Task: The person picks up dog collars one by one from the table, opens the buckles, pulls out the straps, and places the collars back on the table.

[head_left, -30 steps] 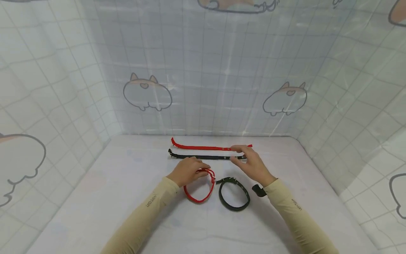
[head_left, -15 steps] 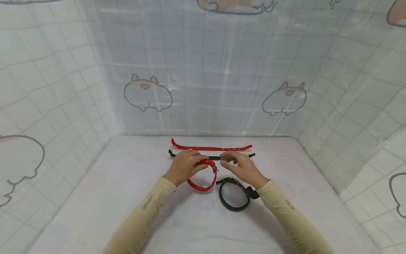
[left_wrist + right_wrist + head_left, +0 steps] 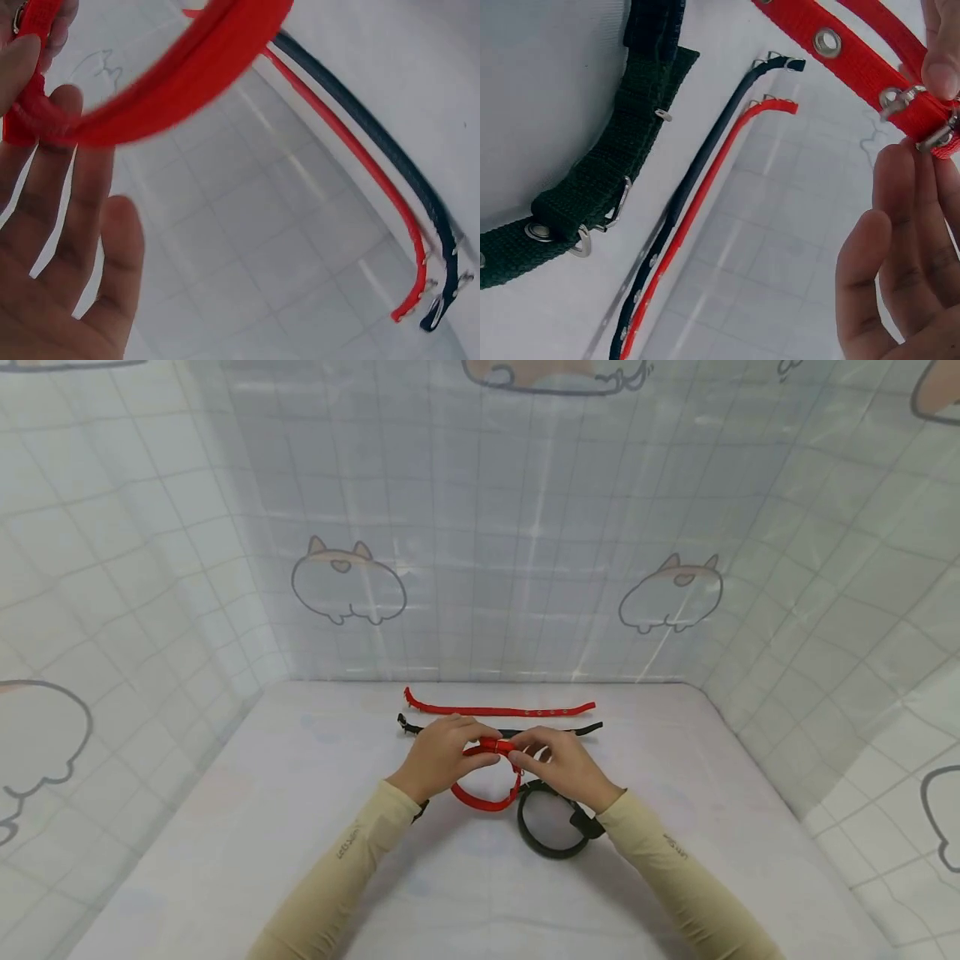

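Note:
A red collar (image 3: 486,806), bent into a loop, is held up between both hands in the head view. My left hand (image 3: 435,758) pinches its strap between thumb and fingers at the top of the loop. On the other side of that spot, my right hand (image 3: 568,767) pinches the same collar near its buckle. Metal eyelets and the silver buckle show on the red strap (image 3: 859,71) in the right wrist view. Just below my right hand lies a dark green collar (image 3: 551,852), also looped, its metal rings visible in the right wrist view.
Two collars lie stretched out along the back of the white table (image 3: 225,860): a red one (image 3: 480,711) and, nearer me, a black one (image 3: 587,730). Grid-patterned sheeting (image 3: 525,485) with cartoon animals forms walls at the back and sides.
My left hand has lifted the red looped collar off the table and away from me. My right hand has come left and down from the straight collars to grip the red looped one.

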Tool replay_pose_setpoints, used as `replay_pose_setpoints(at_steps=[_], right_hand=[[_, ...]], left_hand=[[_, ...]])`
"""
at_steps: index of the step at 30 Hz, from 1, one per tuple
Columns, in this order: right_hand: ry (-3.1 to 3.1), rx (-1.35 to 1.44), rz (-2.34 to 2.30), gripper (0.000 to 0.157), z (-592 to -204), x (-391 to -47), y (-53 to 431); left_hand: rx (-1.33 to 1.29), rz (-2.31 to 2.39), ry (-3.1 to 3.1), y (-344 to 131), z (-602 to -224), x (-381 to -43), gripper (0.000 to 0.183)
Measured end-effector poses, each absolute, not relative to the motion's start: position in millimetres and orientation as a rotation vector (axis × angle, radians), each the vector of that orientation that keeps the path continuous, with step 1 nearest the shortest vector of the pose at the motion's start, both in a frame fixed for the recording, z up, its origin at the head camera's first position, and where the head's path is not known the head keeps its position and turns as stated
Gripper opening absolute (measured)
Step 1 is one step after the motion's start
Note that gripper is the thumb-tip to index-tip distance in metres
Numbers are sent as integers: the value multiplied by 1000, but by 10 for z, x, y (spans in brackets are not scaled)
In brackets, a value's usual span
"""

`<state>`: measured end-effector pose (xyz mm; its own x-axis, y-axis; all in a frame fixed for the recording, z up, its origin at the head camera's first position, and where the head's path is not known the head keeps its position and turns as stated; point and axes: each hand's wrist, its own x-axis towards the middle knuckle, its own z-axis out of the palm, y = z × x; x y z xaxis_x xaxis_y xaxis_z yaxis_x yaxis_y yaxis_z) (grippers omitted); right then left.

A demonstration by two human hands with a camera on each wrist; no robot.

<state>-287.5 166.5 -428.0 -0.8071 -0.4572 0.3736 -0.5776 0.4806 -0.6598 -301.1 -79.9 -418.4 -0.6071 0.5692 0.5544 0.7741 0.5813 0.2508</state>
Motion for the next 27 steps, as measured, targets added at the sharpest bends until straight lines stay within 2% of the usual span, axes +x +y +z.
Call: replay_pose_setpoints(at_steps=[7,22,27], right_hand=[[-2532,949,1261,22,-4255,-2848,1674],[-2544,971,1274,23,-4262,-2811,1668],[-2554,959,1256,17,-4270,-2805,1647]], left_hand=[[-1060,-886,-2568,-806,-4193,-3019,39],[-1043,-800,-2562,-818,-4176,-3022,28],[-1090,-796,-2495,-800,-4173,-3020,27]])
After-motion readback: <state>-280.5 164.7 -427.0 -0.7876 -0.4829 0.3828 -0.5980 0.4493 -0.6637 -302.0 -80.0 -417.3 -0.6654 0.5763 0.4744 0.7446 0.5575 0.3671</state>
